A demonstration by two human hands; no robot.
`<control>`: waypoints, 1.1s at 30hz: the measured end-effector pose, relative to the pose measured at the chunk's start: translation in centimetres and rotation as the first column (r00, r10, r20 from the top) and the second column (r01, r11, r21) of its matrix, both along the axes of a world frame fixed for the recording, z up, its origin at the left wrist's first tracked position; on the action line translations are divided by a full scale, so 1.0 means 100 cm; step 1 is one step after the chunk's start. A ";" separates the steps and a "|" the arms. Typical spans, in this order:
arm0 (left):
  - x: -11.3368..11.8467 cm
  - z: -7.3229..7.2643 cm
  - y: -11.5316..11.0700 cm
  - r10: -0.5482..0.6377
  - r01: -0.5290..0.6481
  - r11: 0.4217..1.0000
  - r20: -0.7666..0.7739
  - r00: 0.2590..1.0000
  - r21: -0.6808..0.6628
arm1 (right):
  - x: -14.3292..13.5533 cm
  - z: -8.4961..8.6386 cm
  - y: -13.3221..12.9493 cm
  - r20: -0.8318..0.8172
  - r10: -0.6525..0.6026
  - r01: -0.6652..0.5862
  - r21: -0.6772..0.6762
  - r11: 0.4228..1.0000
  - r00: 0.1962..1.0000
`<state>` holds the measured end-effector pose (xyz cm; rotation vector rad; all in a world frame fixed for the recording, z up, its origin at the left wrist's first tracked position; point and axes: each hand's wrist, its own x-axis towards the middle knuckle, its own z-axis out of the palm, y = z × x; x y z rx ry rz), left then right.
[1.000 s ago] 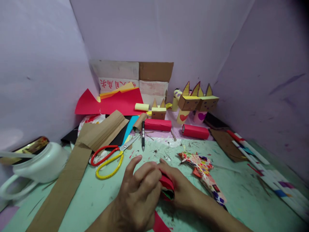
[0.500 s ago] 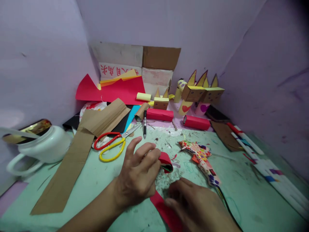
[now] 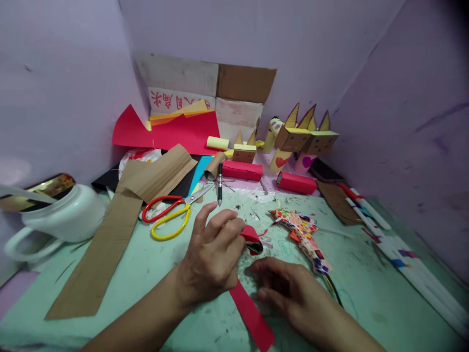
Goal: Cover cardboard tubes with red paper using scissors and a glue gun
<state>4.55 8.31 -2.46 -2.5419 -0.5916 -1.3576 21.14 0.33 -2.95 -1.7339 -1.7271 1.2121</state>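
My left hand (image 3: 214,252) is closed around a small roll wrapped in red paper (image 3: 251,234); its dark hollow end with a bit of green pokes out past my fingers. From beneath that hand a loose red paper strip (image 3: 252,313) runs down toward the near edge. My right hand (image 3: 284,288) hovers just right of the strip, thumb and fingers apart, holding nothing. Beyond it lies a hot glue gun (image 3: 302,239) covered in colourful patches, its nozzle pointing up-left. Scissors (image 3: 170,215) with one red and one yellow handle rest left of my left hand.
Cardboard strips (image 3: 98,274) and a white pot (image 3: 66,215) stand on the left. Toward the back are a black pen (image 3: 220,186), red paper tubes (image 3: 242,171), red sheets (image 3: 172,132) and cardboard-headed figures (image 3: 293,142). Several white markers (image 3: 399,259) lie at the right.
My right hand has lifted off the red strip and moved right, its fingers opening. More of the strip now shows. My left hand keeps its hold on the roll.
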 end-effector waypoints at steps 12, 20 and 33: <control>0.000 0.000 0.000 -0.016 0.016 1.000 0.016 1.000 0.019 | -0.015 0.002 -0.001 0.153 0.022 -0.028 0.035 0.999 0.988; 0.002 -0.002 0.002 -0.025 0.024 1.000 0.023 0.999 0.011 | 0.014 -0.011 -0.008 -0.534 -0.213 0.126 -0.195 0.973 0.818; 0.004 -0.001 -0.002 -0.021 0.020 1.000 0.011 1.000 0.014 | 0.018 -0.014 -0.015 -0.601 -0.373 0.299 -0.224 0.928 0.707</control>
